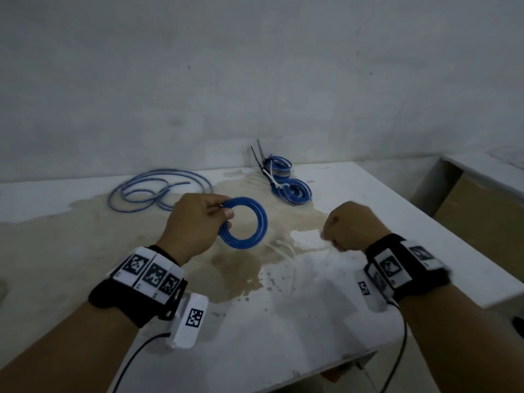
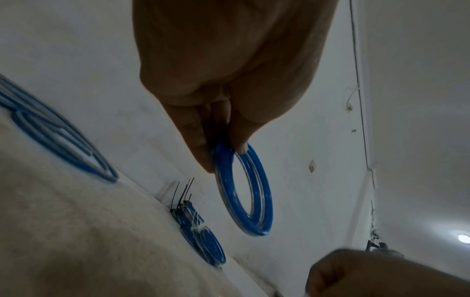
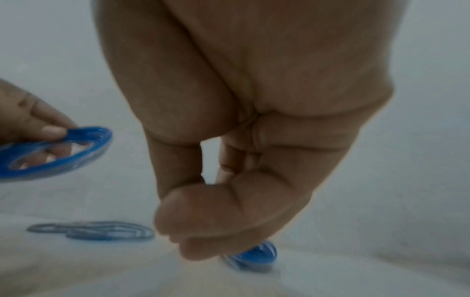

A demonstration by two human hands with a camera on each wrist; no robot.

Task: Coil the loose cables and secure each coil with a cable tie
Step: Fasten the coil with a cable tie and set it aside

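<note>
My left hand [image 1: 224, 211] pinches a small blue cable coil [image 1: 262, 222] by its left rim and holds it above the table; the left wrist view shows thumb and fingers clamped on the coil [image 2: 264, 201]. My right hand [image 1: 330, 239] is curled into a fist just over the table, to the right of the coil. A thin white cable tie [image 1: 330, 255] sticks out below it, pinched in the fingers. The right wrist view is blurred and shows the right hand [image 3: 183, 241] with curled fingers and thumb pressed against them. Several white cable ties [image 1: 283, 248] lie on the table between my hands.
A loose blue cable [image 1: 158, 188] sprawls at the back left of the stained white table [image 1: 283, 336]. Tied blue coils [image 1: 295, 191] with black ties [image 1: 259, 157] sit by the back wall. The table's right edge drops off toward a cabinet [image 1: 482, 194].
</note>
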